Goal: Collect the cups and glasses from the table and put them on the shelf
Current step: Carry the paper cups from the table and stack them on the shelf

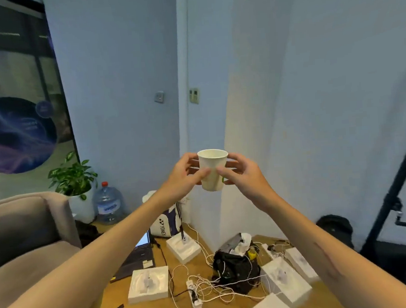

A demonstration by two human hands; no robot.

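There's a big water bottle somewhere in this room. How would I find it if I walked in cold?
Start at the beige sofa on the left, and look past its far arm to the white-potted plant against the blue wall. The water bottle stands on the floor just right of that pot. It is the only clear, rounded jug there, with a red cap and a blue label.

Pale blue-white plaster walls (311,74) meet at corner; beige upholstered sofa (23,238) left; light wooden table (207,305) below; dark glass partition (11,71) beyond.
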